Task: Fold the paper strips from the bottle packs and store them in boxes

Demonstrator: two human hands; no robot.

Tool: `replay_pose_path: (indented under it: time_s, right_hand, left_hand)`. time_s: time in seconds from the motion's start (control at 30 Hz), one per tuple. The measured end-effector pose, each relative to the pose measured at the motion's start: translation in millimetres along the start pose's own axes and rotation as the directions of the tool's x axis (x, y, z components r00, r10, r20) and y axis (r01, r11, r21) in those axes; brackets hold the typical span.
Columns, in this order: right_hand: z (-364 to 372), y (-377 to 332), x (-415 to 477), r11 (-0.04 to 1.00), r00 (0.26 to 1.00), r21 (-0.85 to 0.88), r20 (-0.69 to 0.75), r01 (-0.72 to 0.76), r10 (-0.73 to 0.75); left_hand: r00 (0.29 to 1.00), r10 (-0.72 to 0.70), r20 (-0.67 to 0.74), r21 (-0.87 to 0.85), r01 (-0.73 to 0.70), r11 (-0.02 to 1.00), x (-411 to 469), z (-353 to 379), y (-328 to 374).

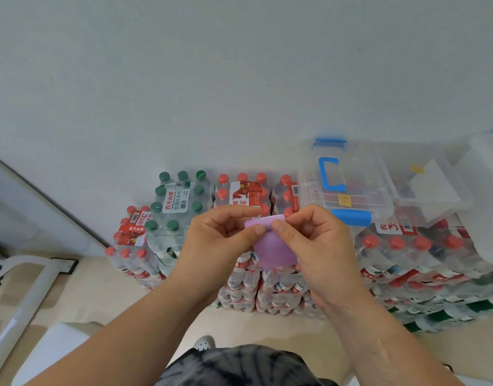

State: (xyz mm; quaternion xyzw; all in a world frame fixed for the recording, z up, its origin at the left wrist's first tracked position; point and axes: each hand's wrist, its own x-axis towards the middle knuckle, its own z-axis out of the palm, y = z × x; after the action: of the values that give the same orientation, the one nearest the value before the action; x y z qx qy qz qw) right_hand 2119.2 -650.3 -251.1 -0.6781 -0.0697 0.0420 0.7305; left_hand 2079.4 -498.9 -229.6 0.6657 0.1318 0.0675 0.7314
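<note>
Head view: both hands, left hand and right hand, pinch the purple paper strip; uneven thumb pressure could skew its fold.

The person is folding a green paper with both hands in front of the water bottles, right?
Not quite. The paper is purple, not green. The head view shows the left hand and the right hand both pinching it in front of the water bottles.

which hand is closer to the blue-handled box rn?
Right. The right hand is just below the box, next to its front blue latch. The left hand is further left, across the strip that both hands pinch.
</note>
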Motion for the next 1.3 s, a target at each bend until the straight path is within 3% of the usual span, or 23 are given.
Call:
replay_pose_path:
  time_s: [0.6,0.9,1.13,1.3]
  right_hand:
    - [-0.4,1.1,-1.2,0.994,0.999,0.096,0.02,-0.047,0.045]
    - [-0.8,2.9,3.2,0.997,0.999,0.069,0.0,-0.041,0.041]
    - [1.0,0.2,1.3,0.992,0.994,0.059,0.001,-0.113,0.113]
    - [1.2,1.6,2.5,0.996,0.997,0.053,0.004,-0.076,0.076]
  left_hand:
    - [0.999,-0.005,0.041,0.042,0.004,0.999,2.4,-1.9,-2.9]
    - [0.999,-0.025,0.044,0.005,0.025,1.0,1.9,-0.6,-2.2]
    - [0.999,0.038,0.039,0.028,-0.04,0.999,3.5,-2.4,-2.2]
    - [0.999,0.004,0.043,-0.023,-0.003,1.0,2.4,-2.2,-2.0]
